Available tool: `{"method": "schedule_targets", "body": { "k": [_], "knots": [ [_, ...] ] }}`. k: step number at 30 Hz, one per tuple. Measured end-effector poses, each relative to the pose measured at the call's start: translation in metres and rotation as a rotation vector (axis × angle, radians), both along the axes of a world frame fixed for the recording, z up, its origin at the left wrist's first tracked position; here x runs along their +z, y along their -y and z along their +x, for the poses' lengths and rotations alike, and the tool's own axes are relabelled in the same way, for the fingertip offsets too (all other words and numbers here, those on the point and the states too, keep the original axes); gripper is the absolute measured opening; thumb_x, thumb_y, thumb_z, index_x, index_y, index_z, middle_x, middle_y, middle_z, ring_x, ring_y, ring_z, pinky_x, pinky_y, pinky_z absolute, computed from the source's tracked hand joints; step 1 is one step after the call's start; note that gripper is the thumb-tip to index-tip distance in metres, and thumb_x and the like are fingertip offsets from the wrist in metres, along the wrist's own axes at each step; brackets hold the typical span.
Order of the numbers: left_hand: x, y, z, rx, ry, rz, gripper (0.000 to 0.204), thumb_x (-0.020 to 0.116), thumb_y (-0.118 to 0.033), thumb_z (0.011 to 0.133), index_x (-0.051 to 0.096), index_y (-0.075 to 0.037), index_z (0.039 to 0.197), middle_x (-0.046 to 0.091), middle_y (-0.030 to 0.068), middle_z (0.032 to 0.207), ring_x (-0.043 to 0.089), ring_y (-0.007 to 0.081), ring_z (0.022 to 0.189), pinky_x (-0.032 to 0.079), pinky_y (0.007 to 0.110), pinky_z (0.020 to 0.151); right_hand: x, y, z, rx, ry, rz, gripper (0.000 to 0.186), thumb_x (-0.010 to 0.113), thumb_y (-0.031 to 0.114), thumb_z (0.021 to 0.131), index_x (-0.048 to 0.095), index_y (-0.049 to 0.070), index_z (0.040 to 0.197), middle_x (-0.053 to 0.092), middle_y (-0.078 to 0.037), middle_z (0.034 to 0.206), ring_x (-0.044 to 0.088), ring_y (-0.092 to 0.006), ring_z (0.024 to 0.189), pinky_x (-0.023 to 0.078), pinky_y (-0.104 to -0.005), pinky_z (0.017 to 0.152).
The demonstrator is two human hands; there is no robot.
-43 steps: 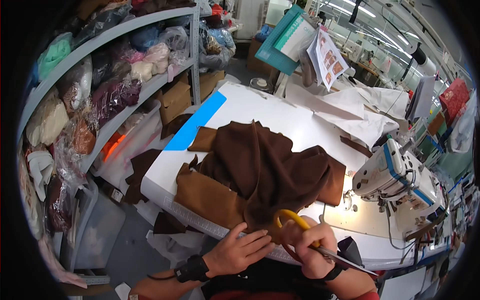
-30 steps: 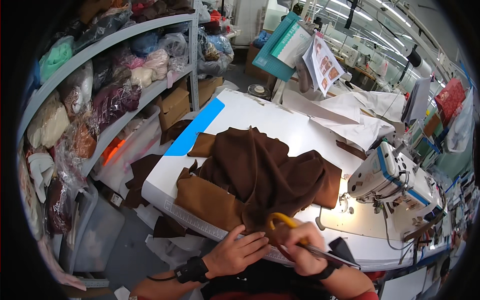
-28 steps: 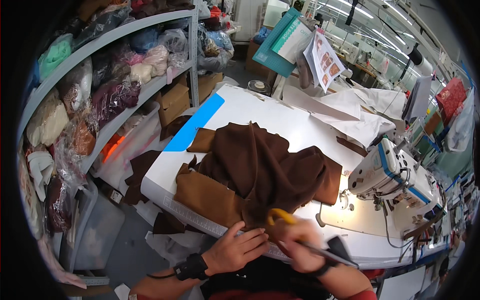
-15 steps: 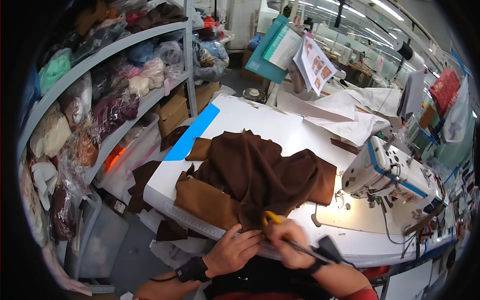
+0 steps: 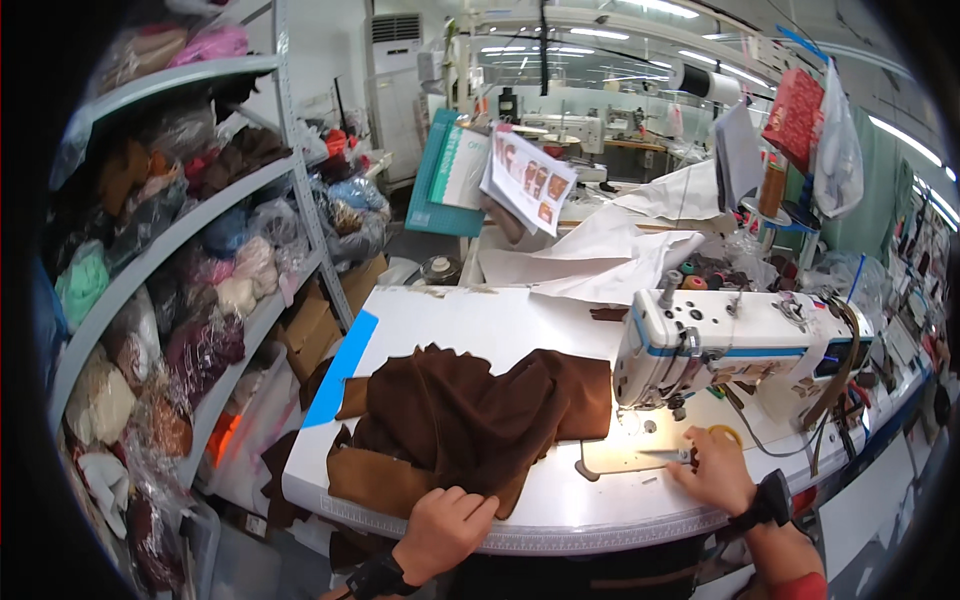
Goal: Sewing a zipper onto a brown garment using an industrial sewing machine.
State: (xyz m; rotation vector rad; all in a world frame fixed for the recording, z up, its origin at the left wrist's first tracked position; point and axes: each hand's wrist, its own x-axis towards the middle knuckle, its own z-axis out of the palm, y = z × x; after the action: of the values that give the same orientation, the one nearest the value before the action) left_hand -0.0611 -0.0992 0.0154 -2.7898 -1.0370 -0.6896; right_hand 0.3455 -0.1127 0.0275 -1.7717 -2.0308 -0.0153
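A heap of dark brown leather-like material (image 5: 450,410) with lighter brown panels (image 5: 375,480) lies on the white table. My left hand (image 5: 448,530) is closed on the near edge of this brown material, by the ruler strip along the table front. Over the sewing machine's metal bed plate (image 5: 610,455), my right hand (image 5: 718,475) is closed around small scissors (image 5: 665,455). Their yellow handle ring shows beyond my fingers, and the blades point left, low over the plate or resting on it; I cannot tell which. The white sewing machine (image 5: 690,340) stands just beyond this hand.
Grey shelves (image 5: 190,225) packed with bagged materials rise at the left. White sheets (image 5: 590,255) lie behind the table. Hanging papers (image 5: 525,180) and a teal board (image 5: 445,170) are at the back. A dark cord (image 5: 765,440) loops beside the machine.
My right hand has carried the scissors from beside my left hand rightward onto the machine's plate. My left hand stays at the material's near edge. The view has turned to the right and up.
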Motion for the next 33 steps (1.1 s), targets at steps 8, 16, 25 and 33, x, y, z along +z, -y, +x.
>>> {"method": "schedule_targets", "body": {
  "k": [8,16,25,33],
  "knots": [
    [0.114,-0.033,-0.039,0.431,0.567,0.301,0.007,0.068,-0.001,0.091,0.070,0.000,0.098,0.056,0.0109,0.081,0.057,0.0224,0.067,0.045,0.032,0.058,0.002,-0.002,-0.013,0.041,0.250,0.396,0.050,0.077,0.023,0.084,0.062,0.001,0.127,0.060,-0.022,0.114,0.060,-0.0406,0.102,0.048,-0.0496,0.088],
    [0.211,-0.065,-0.080,0.407,0.916,-0.184,0.017,0.057,-0.011,0.106,0.068,0.002,0.105,0.065,-0.0001,0.074,0.057,0.0049,0.059,0.043,0.020,0.056,-0.007,-0.051,-0.174,0.401,-0.278,0.115,0.076,0.077,0.056,0.084,0.060,-0.007,0.124,0.067,-0.024,0.099,0.067,-0.0395,0.087,0.055,-0.0456,0.076],
    [0.272,-0.098,-0.146,0.127,1.238,0.386,0.019,0.051,-0.014,0.110,0.061,0.002,0.116,0.072,0.0069,0.104,0.068,0.0092,0.092,0.053,0.024,0.085,0.015,-0.119,-0.210,0.611,-1.151,-0.012,0.017,0.062,0.017,0.103,0.064,0.001,0.108,0.065,-0.010,0.099,0.064,-0.0192,0.090,0.052,-0.0312,0.083],
    [0.142,-0.115,-0.106,0.343,0.823,0.043,0.041,0.065,-0.011,0.099,0.051,-0.003,0.136,0.062,0.0024,0.089,0.056,0.0078,0.075,0.049,0.024,0.068,0.054,-0.111,-0.199,0.802,-1.654,-0.558,0.021,0.056,0.029,0.109,0.060,0.008,0.107,0.065,0.001,0.095,0.061,-0.0062,0.081,0.050,-0.0232,0.073]
  ]
}}
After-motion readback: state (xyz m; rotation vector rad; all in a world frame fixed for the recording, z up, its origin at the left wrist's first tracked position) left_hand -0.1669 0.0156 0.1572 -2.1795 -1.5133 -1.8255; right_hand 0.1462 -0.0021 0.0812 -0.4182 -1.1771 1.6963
